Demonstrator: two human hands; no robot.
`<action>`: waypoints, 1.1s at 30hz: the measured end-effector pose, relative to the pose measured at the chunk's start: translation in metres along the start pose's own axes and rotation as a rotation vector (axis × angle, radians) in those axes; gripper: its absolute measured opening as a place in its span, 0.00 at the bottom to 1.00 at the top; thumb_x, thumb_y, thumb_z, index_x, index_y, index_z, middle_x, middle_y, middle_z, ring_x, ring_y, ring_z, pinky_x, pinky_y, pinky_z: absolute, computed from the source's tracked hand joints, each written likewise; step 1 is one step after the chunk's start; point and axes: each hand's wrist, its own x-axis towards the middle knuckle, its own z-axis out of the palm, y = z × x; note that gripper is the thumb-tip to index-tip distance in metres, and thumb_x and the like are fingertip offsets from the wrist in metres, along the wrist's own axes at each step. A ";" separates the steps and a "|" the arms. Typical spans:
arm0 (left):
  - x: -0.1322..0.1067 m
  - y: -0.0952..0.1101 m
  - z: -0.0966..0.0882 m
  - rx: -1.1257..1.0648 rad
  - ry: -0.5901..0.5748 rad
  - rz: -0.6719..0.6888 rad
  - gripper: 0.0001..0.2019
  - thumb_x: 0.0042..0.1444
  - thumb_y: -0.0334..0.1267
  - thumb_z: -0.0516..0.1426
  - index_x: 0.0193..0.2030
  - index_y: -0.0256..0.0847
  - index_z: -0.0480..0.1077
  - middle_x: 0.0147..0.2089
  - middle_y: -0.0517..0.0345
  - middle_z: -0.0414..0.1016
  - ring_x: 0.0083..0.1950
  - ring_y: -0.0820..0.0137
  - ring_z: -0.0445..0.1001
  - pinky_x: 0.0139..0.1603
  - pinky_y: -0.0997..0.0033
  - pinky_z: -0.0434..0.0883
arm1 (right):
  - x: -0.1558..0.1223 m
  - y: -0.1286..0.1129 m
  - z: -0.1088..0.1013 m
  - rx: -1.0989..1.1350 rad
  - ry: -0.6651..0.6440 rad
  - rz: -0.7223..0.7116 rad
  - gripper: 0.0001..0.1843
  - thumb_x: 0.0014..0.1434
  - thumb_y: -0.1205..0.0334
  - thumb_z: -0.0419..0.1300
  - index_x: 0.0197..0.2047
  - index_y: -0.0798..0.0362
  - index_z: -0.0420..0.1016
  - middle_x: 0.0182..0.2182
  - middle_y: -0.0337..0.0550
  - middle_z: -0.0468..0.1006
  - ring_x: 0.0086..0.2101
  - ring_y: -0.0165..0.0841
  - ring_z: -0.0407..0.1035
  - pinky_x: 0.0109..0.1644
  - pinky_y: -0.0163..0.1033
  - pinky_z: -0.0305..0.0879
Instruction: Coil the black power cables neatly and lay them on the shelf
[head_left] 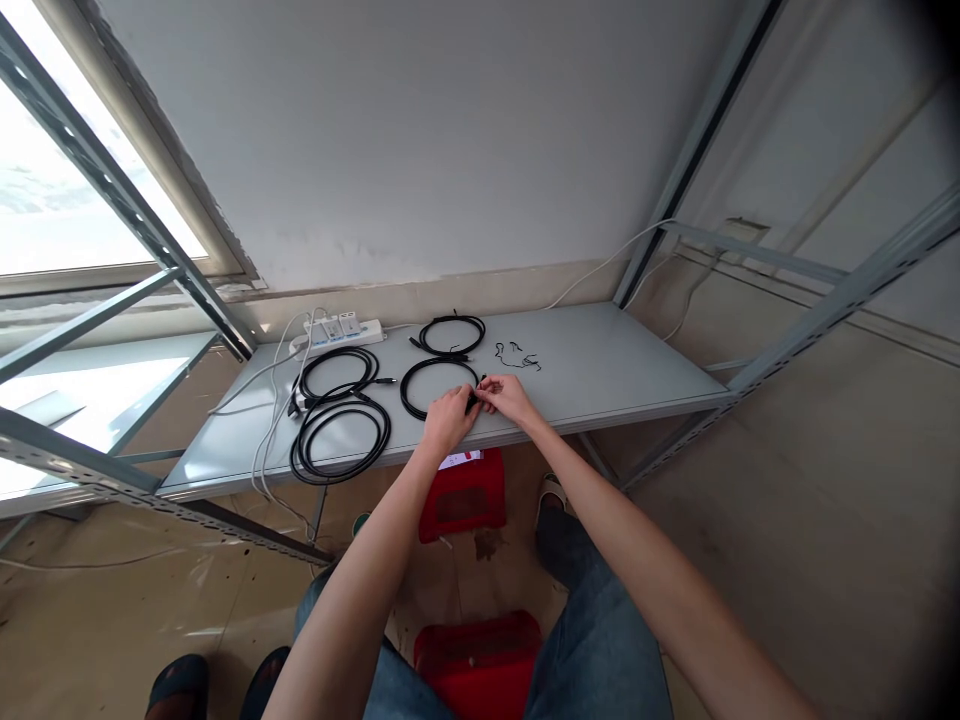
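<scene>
On the grey shelf, a coiled black cable (406, 392) lies under my left hand (448, 418), whose fingers close on the right side of its loop. My right hand (506, 396) meets it there, thumb and fingers pinched together at the cable; what is between them is too small to make out. Behind this coil lies another coiled black cable (484, 328). To the right of it are several thin, bent black ties (519, 360), scattered loose. Further left, two more black coils, a rear one (375, 366) and a front one (389, 440), lie partly overlapping.
A white power strip (367, 332) with plugged-in adapters stands against the wall, its white cords hanging over the shelf's front left. Metal uprights frame the shelf (600, 370). Beneath are a red stool (491, 490) and another red seat (480, 665). Someone's sandalled feet (178, 685) show lower left.
</scene>
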 end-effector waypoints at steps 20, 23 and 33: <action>-0.003 0.002 -0.001 0.077 0.030 0.101 0.16 0.74 0.46 0.43 0.51 0.45 0.69 0.46 0.51 0.75 0.50 0.62 0.75 0.43 0.68 0.68 | -0.013 -0.006 -0.008 0.041 -0.002 -0.127 0.24 0.49 0.50 0.73 0.46 0.53 0.77 0.32 0.40 0.76 0.34 0.32 0.72 0.42 0.40 0.73; -0.003 0.002 -0.002 0.067 0.025 0.104 0.16 0.74 0.45 0.43 0.52 0.44 0.69 0.47 0.51 0.76 0.51 0.62 0.75 0.44 0.68 0.68 | -0.009 0.002 -0.004 -0.059 -0.023 -0.160 0.22 0.53 0.48 0.69 0.46 0.53 0.78 0.33 0.42 0.77 0.35 0.33 0.72 0.43 0.40 0.71; -0.004 0.000 0.000 -0.026 0.038 0.058 0.14 0.72 0.46 0.48 0.48 0.43 0.72 0.45 0.50 0.77 0.47 0.62 0.77 0.44 0.68 0.68 | -0.009 0.008 -0.004 -0.092 -0.035 -0.187 0.16 0.54 0.48 0.69 0.37 0.52 0.80 0.32 0.44 0.81 0.35 0.36 0.74 0.44 0.42 0.71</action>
